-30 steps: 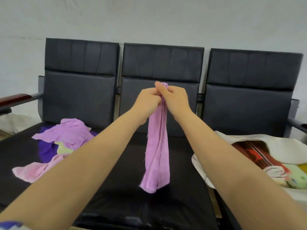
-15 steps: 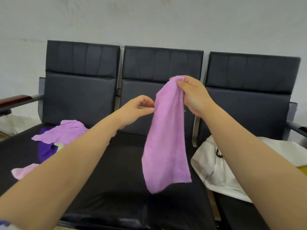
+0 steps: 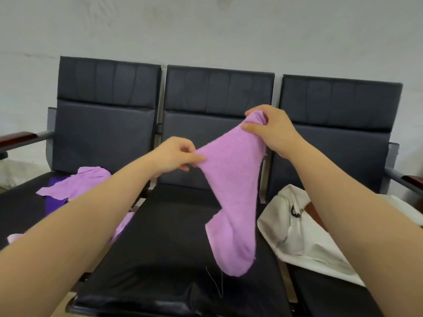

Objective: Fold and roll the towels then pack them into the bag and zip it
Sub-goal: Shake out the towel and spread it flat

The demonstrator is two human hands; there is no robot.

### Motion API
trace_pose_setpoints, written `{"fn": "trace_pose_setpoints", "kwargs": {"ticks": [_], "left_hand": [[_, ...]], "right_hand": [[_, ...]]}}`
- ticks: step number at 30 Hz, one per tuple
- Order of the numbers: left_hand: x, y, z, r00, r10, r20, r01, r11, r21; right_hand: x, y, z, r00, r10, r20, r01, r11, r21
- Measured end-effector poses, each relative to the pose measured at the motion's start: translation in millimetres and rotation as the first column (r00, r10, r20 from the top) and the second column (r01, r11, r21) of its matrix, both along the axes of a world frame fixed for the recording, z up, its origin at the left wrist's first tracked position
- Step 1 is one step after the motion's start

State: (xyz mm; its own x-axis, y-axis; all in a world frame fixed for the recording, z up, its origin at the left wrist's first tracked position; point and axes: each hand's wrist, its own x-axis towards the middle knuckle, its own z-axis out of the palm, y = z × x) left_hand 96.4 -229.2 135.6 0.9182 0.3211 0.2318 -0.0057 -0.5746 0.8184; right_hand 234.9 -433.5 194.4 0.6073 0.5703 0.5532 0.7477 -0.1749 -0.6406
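My two bare forearms reach out from the bottom corners. Below them is the black middle seat (image 3: 174,248), and a thin loose thread (image 3: 219,284) dangles near its front edge. The lilac towel (image 3: 231,191) hangs over this seat with its lower end rounded and doubled. I cannot tell whether that end touches the cushion.

On the right seat, just beside the towel, lies the white bag (image 3: 286,227). It is slumped open, with its zip and a dark ring showing and something red-brown inside. On the left seat sits a loose pile (image 3: 75,186) of more lilac towels, over a dark purple cloth (image 3: 53,202).

Further out, my hands are apart, both clamped on the towel. The left hand (image 3: 176,154) pinches one edge between thumb and fingers. The right hand (image 3: 272,131), higher and further right, grips a bunched top corner. The cloth is stretched on a slant between them.

Behind stand three dark padded backrests (image 3: 217,92), with a wooden armrest (image 3: 16,137) at the left end, against a pale wall (image 3: 206,30).
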Motion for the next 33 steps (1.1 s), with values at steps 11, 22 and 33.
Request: {"fn": "trace_pose_setpoints", "kwargs": {"ticks": [11, 22, 33], "left_hand": [[-27.0, 11.6, 67.3, 0.912, 0.133, 0.387, -0.207, 0.966, 0.155], [-44.2, 4.7, 93.5, 0.977, 0.049, 0.205, -0.101, 0.962, 0.252], [22.8, 25.0, 60.3, 0.928, 0.288, 0.235, -0.305, 0.951, 0.040]], "right_hand": [[-10.6, -29.2, 19.1, 0.994, 0.009, 0.112, -0.014, 0.999, 0.046], [-7.2, -41.7, 41.9, 0.969, 0.170, -0.180, -0.173, 0.985, 0.002], [39.7, 17.8, 5.1, 0.968, -0.011, -0.251, 0.031, 0.997, 0.075]]}}
